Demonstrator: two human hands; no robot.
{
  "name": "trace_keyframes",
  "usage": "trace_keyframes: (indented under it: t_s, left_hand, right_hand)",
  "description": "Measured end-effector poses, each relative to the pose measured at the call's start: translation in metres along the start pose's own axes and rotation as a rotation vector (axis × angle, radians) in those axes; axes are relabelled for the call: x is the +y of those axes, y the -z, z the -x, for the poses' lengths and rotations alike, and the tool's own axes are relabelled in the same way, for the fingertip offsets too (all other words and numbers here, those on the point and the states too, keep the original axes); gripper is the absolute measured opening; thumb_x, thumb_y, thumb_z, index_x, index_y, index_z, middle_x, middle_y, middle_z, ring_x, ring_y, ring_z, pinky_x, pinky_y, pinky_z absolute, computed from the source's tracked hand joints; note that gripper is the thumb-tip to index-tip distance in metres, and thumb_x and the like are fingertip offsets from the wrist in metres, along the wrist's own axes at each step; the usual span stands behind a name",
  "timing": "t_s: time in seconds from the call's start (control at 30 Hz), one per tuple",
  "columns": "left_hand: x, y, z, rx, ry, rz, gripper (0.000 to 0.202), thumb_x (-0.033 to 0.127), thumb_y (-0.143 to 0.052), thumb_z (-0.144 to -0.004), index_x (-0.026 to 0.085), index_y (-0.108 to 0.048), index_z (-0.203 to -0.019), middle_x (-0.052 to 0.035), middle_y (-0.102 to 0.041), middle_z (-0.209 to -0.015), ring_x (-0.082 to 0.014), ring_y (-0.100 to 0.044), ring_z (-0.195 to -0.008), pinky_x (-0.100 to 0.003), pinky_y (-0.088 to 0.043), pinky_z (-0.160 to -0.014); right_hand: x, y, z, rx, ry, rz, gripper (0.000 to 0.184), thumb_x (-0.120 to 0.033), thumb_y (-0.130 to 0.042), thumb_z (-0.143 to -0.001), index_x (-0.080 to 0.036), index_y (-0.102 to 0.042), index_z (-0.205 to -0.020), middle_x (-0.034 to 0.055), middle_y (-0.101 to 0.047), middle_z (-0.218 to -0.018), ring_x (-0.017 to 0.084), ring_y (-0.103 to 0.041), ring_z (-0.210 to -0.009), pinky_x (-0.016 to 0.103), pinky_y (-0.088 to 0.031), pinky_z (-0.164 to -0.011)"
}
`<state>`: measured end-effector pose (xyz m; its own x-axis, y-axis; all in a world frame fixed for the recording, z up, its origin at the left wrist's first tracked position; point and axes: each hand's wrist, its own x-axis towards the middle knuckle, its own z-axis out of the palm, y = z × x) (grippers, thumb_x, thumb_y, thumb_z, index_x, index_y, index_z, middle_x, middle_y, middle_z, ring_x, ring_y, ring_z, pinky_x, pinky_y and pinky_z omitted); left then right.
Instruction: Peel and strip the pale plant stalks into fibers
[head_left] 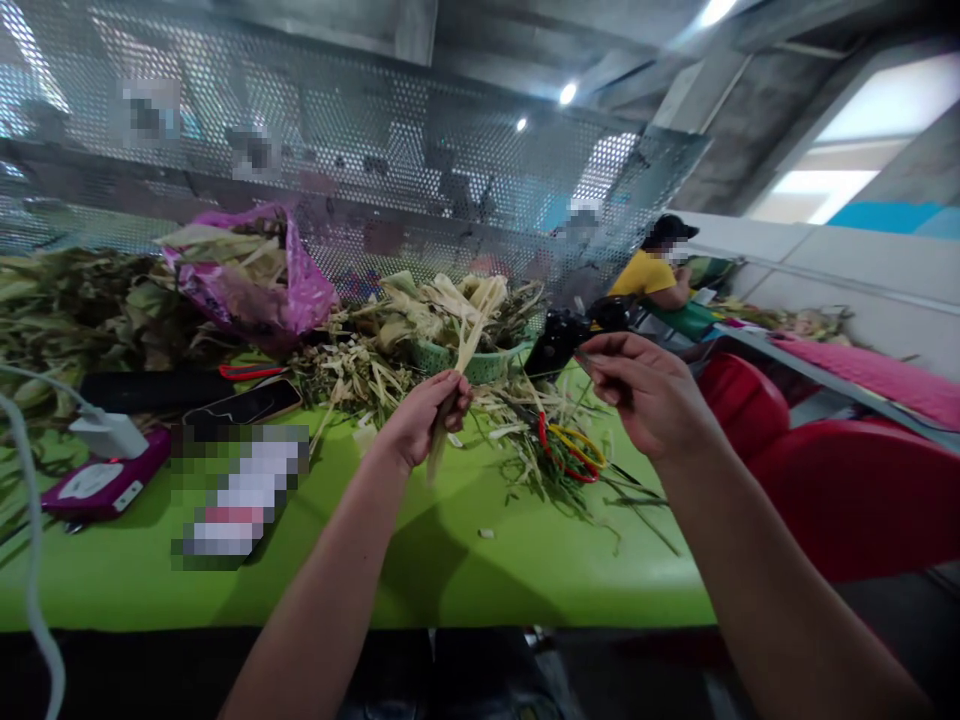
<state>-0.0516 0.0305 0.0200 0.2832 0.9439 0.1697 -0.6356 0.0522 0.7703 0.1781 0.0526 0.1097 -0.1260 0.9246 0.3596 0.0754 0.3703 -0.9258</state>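
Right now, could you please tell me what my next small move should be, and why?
Probably bring your right hand across to the pale dry strip, since your left hand grips it while the right hand is raised apart from it; whether the right holds anything is unclear.

The one head-worn view looks forward and down from close behind the six-o'clock edge of a bright-green flat table (450, 595), facing a grey perforated-metal screen (360, 125) at twelve o'clock.
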Motion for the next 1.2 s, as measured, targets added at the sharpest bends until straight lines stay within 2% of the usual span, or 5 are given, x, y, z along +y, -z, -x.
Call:
trace_keyframes:
  t_s: [0.2, 0.33, 0.57, 0.87, 1.2]
  left_hand:
    - [0.002, -0.001, 0.000, 0.021, 0.011, 0.073, 0.019, 0.030, -0.053, -0.085, 0.015, -0.049, -0.074, 0.0036, -0.045, -0.062, -0.0023, -0.033, -0.041, -0.016, -0.030, -0.043]
    - [0.002, -0.002, -0.001, 0.078, 0.006, 0.118, 0.016, 0.028, -0.054, -0.083, 0.016, -0.049, -0.075, 0.0021, -0.051, -0.065, -0.0028, -0.035, -0.041, -0.017, -0.031, -0.042]
    - [-0.005, 0.000, -0.004, 0.175, -0.045, 0.150, 0.013, 0.027, -0.057, -0.081, 0.015, -0.052, -0.079, -0.0017, -0.061, -0.077, -0.0035, -0.039, -0.043, -0.018, -0.034, -0.043]
    - [-0.006, -0.005, -0.006, 0.214, -0.041, 0.143, 0.015, 0.029, -0.059, -0.081, 0.016, -0.054, -0.079, 0.0050, -0.047, -0.055, -0.0045, -0.038, -0.041, -0.017, -0.032, -0.042]
    - [0.001, 0.003, -0.005, 0.220, -0.106, 0.175, 0.014, 0.026, -0.061, -0.079, 0.015, -0.052, -0.078, 0.0017, -0.055, -0.069, -0.0027, -0.038, -0.041, -0.018, -0.031, -0.042]
  right_hand:
    - [0.026, 0.016, -0.008, 0.107, 0.022, 0.212, 0.016, -0.025, -0.066, -0.068, -0.018, -0.063, -0.082, -0.0024, -0.053, -0.061, 0.008, -0.042, -0.049, 0.021, -0.029, -0.043]
    - [0.033, 0.012, -0.006, 0.091, 0.182, 0.482, 0.021, -0.029, -0.065, -0.072, -0.021, -0.065, -0.091, 0.0010, -0.060, -0.084, 0.009, -0.047, -0.056, 0.024, -0.037, -0.053]
    - [0.035, -0.047, 0.018, -0.147, 0.252, 0.569, 0.023, -0.039, -0.060, -0.080, -0.018, -0.066, -0.088, 0.0051, -0.061, -0.088, 0.012, -0.049, -0.060, 0.025, -0.040, -0.056]
    - [0.055, -0.091, 0.013, -0.160, 0.110, 0.573, 0.035, -0.042, -0.059, -0.077, -0.017, -0.069, -0.100, 0.0047, -0.070, -0.085, 0.016, -0.055, -0.064, 0.027, -0.040, -0.060]
    - [0.054, -0.065, 0.025, -0.233, 0.088, 0.591, 0.018, -0.032, -0.058, -0.076, -0.016, -0.066, -0.077, 0.0021, -0.065, -0.071, 0.015, -0.054, -0.062, 0.025, -0.039, -0.059]
